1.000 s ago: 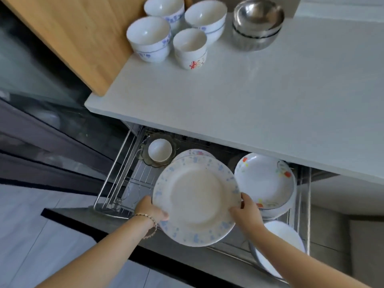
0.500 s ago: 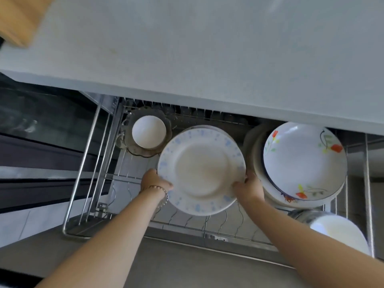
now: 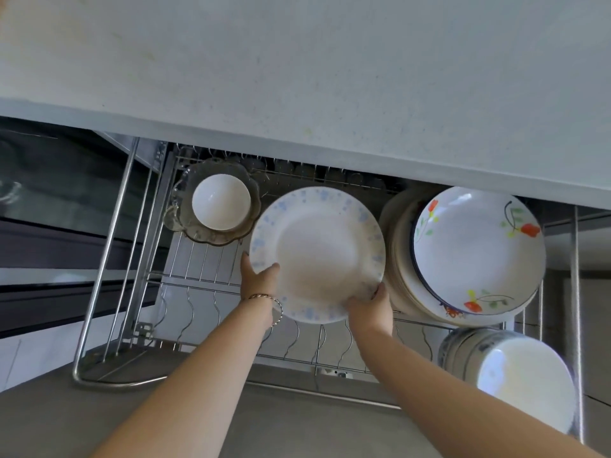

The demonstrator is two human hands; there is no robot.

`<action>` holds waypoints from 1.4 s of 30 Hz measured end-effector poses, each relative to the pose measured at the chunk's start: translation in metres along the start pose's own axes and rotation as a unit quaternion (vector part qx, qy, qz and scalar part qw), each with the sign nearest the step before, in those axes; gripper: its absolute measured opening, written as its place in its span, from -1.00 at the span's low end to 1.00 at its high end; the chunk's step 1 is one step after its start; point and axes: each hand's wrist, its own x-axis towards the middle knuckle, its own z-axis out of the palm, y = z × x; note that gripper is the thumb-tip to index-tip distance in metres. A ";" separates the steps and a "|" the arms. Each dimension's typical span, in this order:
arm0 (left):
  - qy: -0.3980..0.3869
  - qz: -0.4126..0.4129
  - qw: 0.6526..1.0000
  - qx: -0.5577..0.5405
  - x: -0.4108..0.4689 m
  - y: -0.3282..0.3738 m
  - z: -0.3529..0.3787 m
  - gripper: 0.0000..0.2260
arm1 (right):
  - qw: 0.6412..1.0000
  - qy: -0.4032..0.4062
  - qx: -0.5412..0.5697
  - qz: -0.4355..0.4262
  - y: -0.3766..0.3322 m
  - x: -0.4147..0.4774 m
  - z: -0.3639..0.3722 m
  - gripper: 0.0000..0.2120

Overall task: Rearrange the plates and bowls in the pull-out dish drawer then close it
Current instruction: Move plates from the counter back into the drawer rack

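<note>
Both hands, left hand [image 3: 259,280] and right hand [image 3: 370,309], grip the round white blue-speckled plate [image 3: 317,254] by its near rim, thumbs on top, over the pulled-out wire dish drawer [image 3: 198,276], beside the stacked flowered plates [image 3: 476,252].

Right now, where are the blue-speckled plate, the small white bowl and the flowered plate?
blue-speckled plate [image 3: 317,256]: head view, its middle well.
small white bowl [image 3: 221,202]: head view, its inside bottom.
flowered plate [image 3: 476,246]: head view, its plain white middle.
</note>
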 end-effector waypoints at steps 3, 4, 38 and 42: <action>0.002 -0.056 0.994 -0.099 0.002 0.001 0.003 -0.35 | 0.996 -0.040 0.004 0.074 -0.005 0.004 0.007 -0.52; -0.001 -0.064 0.991 -0.115 0.004 0.002 0.002 -0.41 | 0.996 -0.049 -0.003 0.072 -0.003 0.007 0.009 -0.52; -0.223 0.390 0.764 0.463 -0.521 0.122 0.466 -0.86 | 0.948 0.028 -0.295 -0.119 -0.062 0.005 -0.729 -0.75; -0.248 0.410 0.746 0.463 -0.567 0.142 0.533 -0.85 | 0.946 0.078 -0.295 -0.112 -0.077 0.025 -0.810 -0.77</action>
